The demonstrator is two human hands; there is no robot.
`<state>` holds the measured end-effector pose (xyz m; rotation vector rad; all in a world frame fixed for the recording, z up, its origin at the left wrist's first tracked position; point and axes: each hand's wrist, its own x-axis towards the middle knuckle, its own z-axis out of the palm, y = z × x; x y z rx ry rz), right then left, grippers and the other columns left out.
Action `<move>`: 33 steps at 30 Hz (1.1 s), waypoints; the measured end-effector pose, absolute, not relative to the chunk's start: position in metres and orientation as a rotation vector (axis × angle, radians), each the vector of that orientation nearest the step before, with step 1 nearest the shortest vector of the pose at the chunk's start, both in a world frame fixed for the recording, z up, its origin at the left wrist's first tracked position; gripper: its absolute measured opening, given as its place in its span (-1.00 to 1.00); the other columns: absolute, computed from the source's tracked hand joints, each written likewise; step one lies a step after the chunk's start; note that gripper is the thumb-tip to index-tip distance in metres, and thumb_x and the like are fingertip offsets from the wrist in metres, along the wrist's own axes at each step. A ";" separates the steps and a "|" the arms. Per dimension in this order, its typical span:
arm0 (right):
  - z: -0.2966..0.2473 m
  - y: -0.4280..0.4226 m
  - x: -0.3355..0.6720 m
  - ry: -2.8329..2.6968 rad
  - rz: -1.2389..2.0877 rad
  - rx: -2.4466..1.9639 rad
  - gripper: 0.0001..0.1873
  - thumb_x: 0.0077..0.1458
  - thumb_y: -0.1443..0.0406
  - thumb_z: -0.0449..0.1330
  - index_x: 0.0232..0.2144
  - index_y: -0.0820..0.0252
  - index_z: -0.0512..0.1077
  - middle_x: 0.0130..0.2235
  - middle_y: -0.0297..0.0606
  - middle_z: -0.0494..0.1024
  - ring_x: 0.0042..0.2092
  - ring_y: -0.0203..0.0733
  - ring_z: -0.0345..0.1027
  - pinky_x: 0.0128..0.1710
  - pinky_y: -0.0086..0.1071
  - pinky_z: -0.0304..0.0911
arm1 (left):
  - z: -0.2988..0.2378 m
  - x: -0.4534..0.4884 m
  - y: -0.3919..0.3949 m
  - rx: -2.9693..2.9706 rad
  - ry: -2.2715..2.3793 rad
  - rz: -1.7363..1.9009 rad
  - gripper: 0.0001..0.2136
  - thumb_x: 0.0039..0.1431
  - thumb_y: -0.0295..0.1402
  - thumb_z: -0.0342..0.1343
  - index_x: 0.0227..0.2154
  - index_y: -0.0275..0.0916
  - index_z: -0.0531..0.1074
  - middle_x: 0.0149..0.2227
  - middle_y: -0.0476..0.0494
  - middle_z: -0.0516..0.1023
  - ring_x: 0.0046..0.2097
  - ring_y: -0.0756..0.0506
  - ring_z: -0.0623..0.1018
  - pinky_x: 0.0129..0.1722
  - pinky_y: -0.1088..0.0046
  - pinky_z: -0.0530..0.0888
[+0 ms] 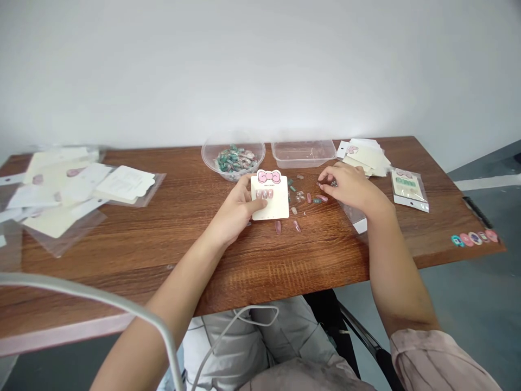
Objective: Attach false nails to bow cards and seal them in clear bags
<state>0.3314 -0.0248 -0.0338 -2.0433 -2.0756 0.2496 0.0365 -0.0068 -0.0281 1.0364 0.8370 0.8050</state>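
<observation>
Left fingers (pixel 257 206) pinch a card (pixel 279 208); right fingers (pixel 328 172), nearly closed, a nail (pixel 319 183).

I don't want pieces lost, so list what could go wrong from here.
The left hand grips the card close to its three pink nails and could nudge one loose.
Loose nails lie scattered between the hands; a careless sweep of the right hand might knock some away.
The white cable crosses the left forearm in this view and might snag it.
</observation>
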 end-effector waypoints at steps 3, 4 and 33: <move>-0.034 -0.024 0.330 -2.066 0.262 -2.065 -0.89 0.14 0.33 0.18 -0.34 0.13 0.53 -0.19 -0.15 0.58 -0.10 0.05 0.45 0.06 0.08 0.13 | -0.029 0.036 -0.006 1.034 0.837 0.802 -0.43 -0.04 -0.47 0.37 0.06 -0.23 0.34 -0.04 -0.15 0.63 -0.14 -0.14 0.62 -0.19 0.38 0.49; -0.035 -0.024 0.329 -2.069 0.255 -2.059 -0.88 0.14 0.34 0.17 -0.34 0.13 0.53 -0.20 -0.15 0.57 -0.11 0.04 0.44 0.05 0.06 0.13 | -0.028 0.036 -0.006 1.034 0.844 0.801 -0.44 -0.04 -0.47 0.37 0.06 -0.23 0.34 -0.04 -0.15 0.63 -0.13 -0.15 0.62 -0.19 0.38 0.50; -0.025 -0.020 0.320 -2.135 0.330 -1.992 -0.89 0.18 0.29 0.26 -0.38 0.13 0.58 -0.24 -0.23 0.60 -0.13 -0.02 0.43 -0.01 -0.09 -0.03 | -0.025 0.036 -0.007 1.033 0.856 0.791 -0.42 -0.06 -0.45 0.38 0.06 -0.23 0.33 -0.03 -0.16 0.63 -0.14 -0.15 0.62 -0.20 0.38 0.50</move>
